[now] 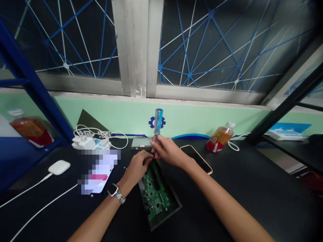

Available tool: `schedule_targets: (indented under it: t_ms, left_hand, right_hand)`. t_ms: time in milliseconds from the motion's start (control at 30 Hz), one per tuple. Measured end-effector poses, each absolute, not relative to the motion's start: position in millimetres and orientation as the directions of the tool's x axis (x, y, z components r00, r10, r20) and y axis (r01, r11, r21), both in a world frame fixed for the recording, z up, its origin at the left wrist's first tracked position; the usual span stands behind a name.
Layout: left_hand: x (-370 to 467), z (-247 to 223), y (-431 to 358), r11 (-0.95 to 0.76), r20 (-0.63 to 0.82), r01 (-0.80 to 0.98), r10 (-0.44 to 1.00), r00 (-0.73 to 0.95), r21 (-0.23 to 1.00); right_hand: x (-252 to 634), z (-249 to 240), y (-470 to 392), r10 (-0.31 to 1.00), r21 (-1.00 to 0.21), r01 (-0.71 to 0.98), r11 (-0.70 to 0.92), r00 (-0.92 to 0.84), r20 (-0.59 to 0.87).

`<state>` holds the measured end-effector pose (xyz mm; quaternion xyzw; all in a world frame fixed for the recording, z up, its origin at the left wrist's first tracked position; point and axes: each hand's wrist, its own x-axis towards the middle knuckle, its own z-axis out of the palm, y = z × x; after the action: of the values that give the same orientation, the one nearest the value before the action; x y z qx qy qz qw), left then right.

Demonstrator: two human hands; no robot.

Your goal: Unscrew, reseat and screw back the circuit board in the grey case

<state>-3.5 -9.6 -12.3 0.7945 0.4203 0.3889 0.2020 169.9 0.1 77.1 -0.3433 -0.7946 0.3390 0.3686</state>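
Observation:
My right hand [163, 148] grips a screwdriver [158, 121] with a clear and blue handle, held upright with the handle uppermost. Its shaft runs down between my fingers to the far end of a green circuit board [157, 198], which sits in a dark open casing [176, 203]. The screwdriver's tip is hidden by my fingers. Close beside the shaft, my left hand [138, 166] has its fingers bent together over the casing's far left corner. What they pinch, if anything, is hidden.
Behind my hands lies a flat silver metal box [138, 143]. To the left are a lit phone [101, 174], a power strip with cables [88, 143] and a white charging case [59, 167]. At right lie another phone [198, 159] and a drink bottle [220, 137].

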Motion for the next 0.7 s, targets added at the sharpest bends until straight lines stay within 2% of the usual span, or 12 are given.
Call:
schedule_targets:
  t_ms: [200, 433, 700]
  left_hand:
    - [-3.7, -15.0, -9.7, -0.547, 0.451, 0.482, 0.837, 0.309, 0.684]
    - [-4.1, -14.9, -10.3, -0.554, 0.456, 0.509, 0.832, 0.315, 0.659]
    - [-4.2, -10.3, -13.6, -0.568, 0.470, 0.531, 0.822, 0.322, 0.629]
  right_hand:
    - [167.9, 71.7, 7.8, 0.767, -0.741, 0.337, 0.580, -0.532, 0.358]
    - [172.7, 55.9, 5.1, 0.772, -0.749, 0.328, 0.576, -0.518, 0.367]
    - [174.0, 63.9, 2.3, 0.758, -0.719, 0.373, 0.586, -0.565, 0.325]
